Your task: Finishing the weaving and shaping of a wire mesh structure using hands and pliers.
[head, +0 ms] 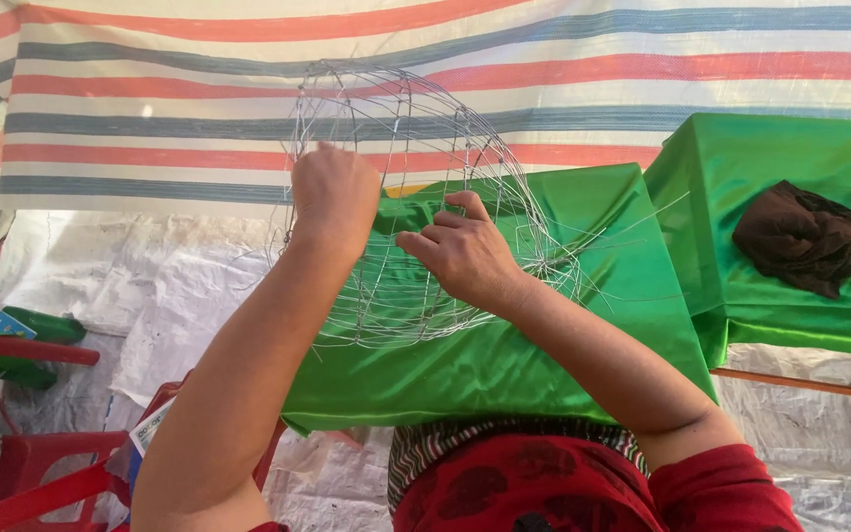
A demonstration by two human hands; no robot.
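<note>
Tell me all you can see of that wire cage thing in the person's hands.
The wire frame is a rounded, dome-like basket of thin silvery wire, ribs crossed by hoops, open and see-through. It stands tilted above the green cloth, with loose wire ends sticking out at its right. The left hand grips its upper ribs; the right hand holds it lower down, fingers among the wires.

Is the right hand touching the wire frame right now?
Touching. The head view shows the right hand with its fingers curled onto the wires of the wire frame; the left hand grips the frame too, above the green cloth.
</note>
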